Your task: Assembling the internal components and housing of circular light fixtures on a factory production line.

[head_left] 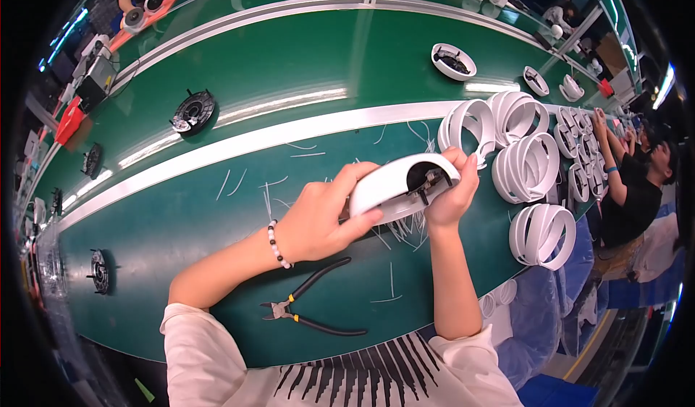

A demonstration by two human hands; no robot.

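Observation:
Both my hands hold a white rounded plastic housing (382, 182) above the green bench, tilted so its dark opening and inner parts show. My left hand (318, 215) grips its left end, thumb along the lower rim and fingers behind. My right hand (452, 197) closes on the right end, with the thumb raised at the edge. Below my left forearm lie diagonal cutting pliers (284, 308) with dark handles, jaws pointing left and handles spread. Cut white strips (405, 229) are scattered under and around the housing, partly hidden by my hands.
White plastic rings (523, 168) stand in stacks at the right. Past the pale rail (239, 148), a black round part (193, 111) and a white housing with black inside (454, 61) rest on the green surface. Another black part (100, 271) lies far left. A person (633, 182) works at right.

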